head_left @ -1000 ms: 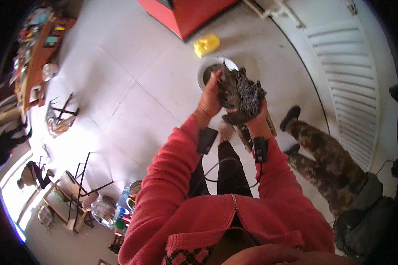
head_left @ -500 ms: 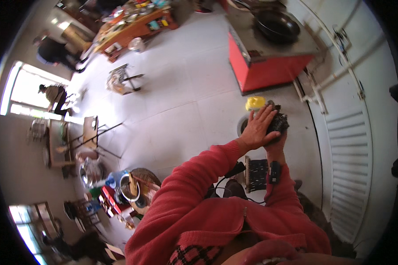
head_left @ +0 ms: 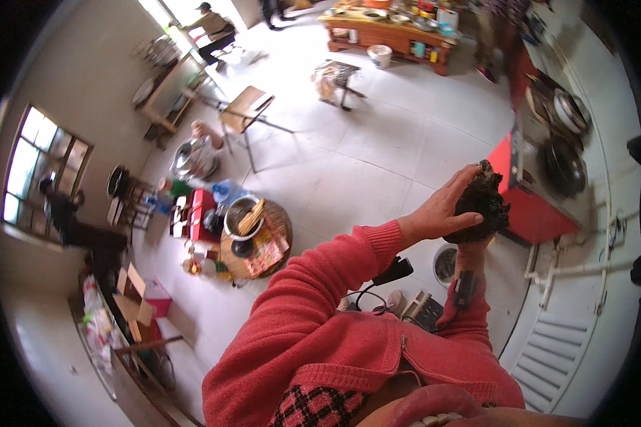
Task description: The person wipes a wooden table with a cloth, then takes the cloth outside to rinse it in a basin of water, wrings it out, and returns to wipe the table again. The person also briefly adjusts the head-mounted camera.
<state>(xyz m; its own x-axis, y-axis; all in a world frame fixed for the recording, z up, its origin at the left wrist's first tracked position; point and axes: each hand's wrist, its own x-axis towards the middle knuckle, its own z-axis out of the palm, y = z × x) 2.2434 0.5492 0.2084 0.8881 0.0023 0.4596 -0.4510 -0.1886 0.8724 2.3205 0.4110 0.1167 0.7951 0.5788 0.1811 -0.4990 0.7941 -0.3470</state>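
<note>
A dark, crinkled clump point(head_left: 486, 203), like a wad of dried leaves or seaweed, is held up between my two hands; its exact kind does not show. My left hand point(head_left: 441, 210) presses on it from the left, fingers along its upper side and thumb across its near part. Beneath the clump is my right hand point(head_left: 475, 247), supporting it, with its fingers mostly hidden. A round metal basin point(head_left: 443, 265) with something dark in it stands on the floor below my hands.
The red stove point(head_left: 541, 206) with a black wok point(head_left: 564, 165) stands ahead on the right, beside a white radiator point(head_left: 552, 363). At left a round woven table point(head_left: 281, 238) holds a pot point(head_left: 229, 222) with yellowish sticks. A folding chair point(head_left: 243, 110) and several people are farther off.
My view has swung to the left, bringing the woven table and chair nearer the middle. Both hands still hold the dark clump, and the yellow thing by the basin is out of sight.
</note>
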